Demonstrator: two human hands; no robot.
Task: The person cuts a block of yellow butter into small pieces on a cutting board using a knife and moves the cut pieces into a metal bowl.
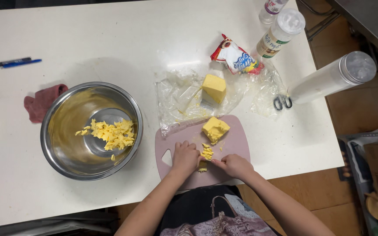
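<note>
Nearest the person, both hands rest on a pink cutting board [232,144] at the front edge of the white counter [31,192]. The left hand [185,157] is curled, knuckles up, fingers pressed down beside a small heap of yellow butter pieces [206,153]; whether it grips anything I cannot tell. The right hand [235,165] is closed with its fingertips pinched toward the same heap, and what it holds, if anything, is hidden.

A little farther back on the board sits a rough butter chunk [215,129]. Behind the board lies crumpled clear plastic wrap [178,102] with a squarer butter block [214,88] standing on it.

To the left, well apart from the board, a steel bowl [57,140] holds a pile of butter bits. Beyond it lie a red cloth [42,101] and two pens [15,63].

On the far right are scissors [282,102], a colourful snack packet [236,58], and clear lidded containers [333,78].
</note>
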